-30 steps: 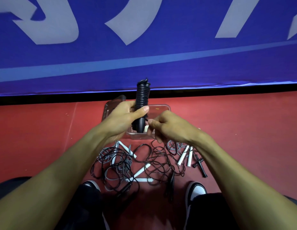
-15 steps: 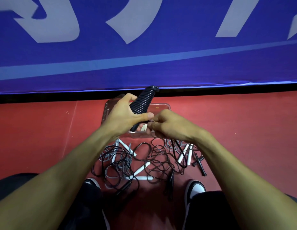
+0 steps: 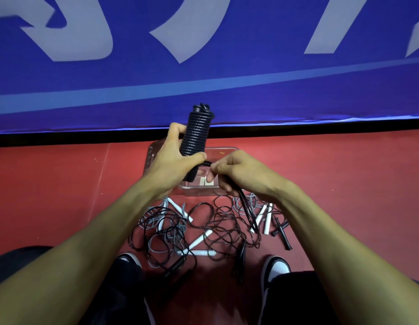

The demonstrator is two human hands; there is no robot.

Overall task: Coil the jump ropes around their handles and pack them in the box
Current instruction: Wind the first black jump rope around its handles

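My left hand (image 3: 173,160) grips a black jump-rope handle (image 3: 196,134), held nearly upright and tightly wound with black cord along most of its length. Right beside it my right hand (image 3: 236,172) pinches the loose black cord (image 3: 247,207), which leaves the base of the coil and trails down to the floor. Both hands hover over a clear plastic box (image 3: 223,151) on the red floor; something white lies in its near part. A tangle of black and grey ropes (image 3: 194,228) with white handles (image 3: 199,241) lies in front of the box.
A blue banner (image 3: 203,55) with pale lettering rises behind the box. Black handles (image 3: 282,232) lie at the right of the tangle. My two shoes (image 3: 275,268) sit just below the ropes, with my dark trouser legs at the bottom corners.
The coiled handle has swung from tilted right back to nearly upright. My right hand still pinches the cord beside the coil's base.
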